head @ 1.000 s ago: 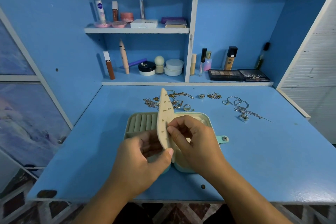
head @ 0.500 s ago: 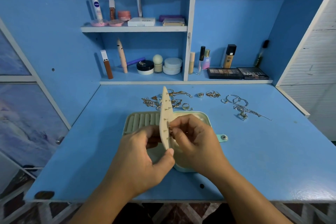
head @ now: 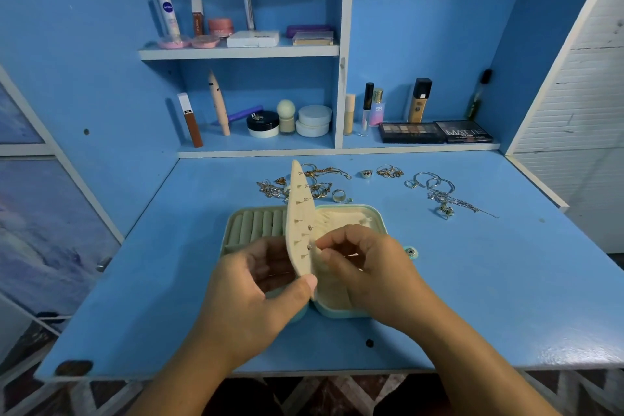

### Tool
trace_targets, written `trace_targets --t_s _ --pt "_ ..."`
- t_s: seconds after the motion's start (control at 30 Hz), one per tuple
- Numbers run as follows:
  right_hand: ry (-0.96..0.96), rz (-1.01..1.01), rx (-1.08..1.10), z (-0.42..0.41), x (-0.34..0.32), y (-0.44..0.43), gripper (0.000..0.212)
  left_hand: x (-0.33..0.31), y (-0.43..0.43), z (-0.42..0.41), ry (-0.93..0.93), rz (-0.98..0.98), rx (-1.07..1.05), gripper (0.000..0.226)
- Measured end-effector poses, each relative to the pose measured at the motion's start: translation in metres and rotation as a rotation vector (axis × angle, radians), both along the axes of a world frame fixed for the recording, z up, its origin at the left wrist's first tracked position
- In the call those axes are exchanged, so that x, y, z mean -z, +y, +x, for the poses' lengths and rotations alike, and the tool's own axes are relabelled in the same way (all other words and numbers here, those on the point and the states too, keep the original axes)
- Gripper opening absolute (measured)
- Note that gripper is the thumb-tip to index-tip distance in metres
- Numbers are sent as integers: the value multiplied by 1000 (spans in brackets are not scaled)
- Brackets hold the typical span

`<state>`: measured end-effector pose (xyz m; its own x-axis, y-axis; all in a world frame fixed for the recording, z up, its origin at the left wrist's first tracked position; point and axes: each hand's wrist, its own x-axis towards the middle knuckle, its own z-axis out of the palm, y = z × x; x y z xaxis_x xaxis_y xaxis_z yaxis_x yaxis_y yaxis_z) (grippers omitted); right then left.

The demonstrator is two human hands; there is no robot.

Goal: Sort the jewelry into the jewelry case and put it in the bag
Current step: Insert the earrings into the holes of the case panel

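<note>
A mint-green jewelry case (head: 378, 218) lies open on the blue desk. Its cream earring flap (head: 299, 213) stands upright in the middle, with several stud posts poking through. My left hand (head: 250, 297) holds the flap's lower edge between thumb and fingers. My right hand (head: 364, 267) pinches a small earring stud (head: 310, 246) at the flap's right face. Ring rolls (head: 256, 224) fill the case's left half. Loose gold chains and rings (head: 317, 184) and silver hoops and chains (head: 435, 191) lie behind the case. No bag is in view.
Cosmetics fill the shelves at the back: bottles, jars and two eyeshadow palettes (head: 435, 132) on the lower shelf (head: 256, 145). The desk's front edge (head: 236, 373) is near me, with bare desktop (head: 506, 280) to the right and left of the case.
My right hand's fingertips have moved a little along the flap's right face, pinching a stud. My left hand keeps hold of the flap. The view has shifted slightly.
</note>
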<state>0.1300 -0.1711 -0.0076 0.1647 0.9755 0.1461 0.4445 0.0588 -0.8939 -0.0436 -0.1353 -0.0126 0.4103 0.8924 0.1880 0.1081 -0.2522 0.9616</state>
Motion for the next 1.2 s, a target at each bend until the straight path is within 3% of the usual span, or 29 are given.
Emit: trace_targets --t_s 0.13,0.3,0.37,0.43,0.5,0.57,0.67,0.87,1.2 --pt "-7 77 38 -10 4 5 18 0 1 -1 -24 -27 28 50" --pt "31 49 79 -8 7 3 9 2 2 -1 6 -27 56 51" --pt "264 31 61 -2 0 -2 9 2 0 0 80 9 95 50" --pt "583 -22 22 6 -10 -11 23 3 -1 1 188 75 136 47" --pt "688 -80 -20 16 -16 -19 37 5 -1 1 284 137 135 42" --pt "639 -106 15 26 -16 -25 44 6 -1 3 362 232 106 34" --pt "404 -116 189 36 -10 -28 29 7 -2 7 482 389 64 28" --pt "16 -174 297 46 -5 -33 21 13 -6 14 514 514 30 17" --pt "-78 -198 308 52 2 -33 21 10 -6 19 546 528 28 16"
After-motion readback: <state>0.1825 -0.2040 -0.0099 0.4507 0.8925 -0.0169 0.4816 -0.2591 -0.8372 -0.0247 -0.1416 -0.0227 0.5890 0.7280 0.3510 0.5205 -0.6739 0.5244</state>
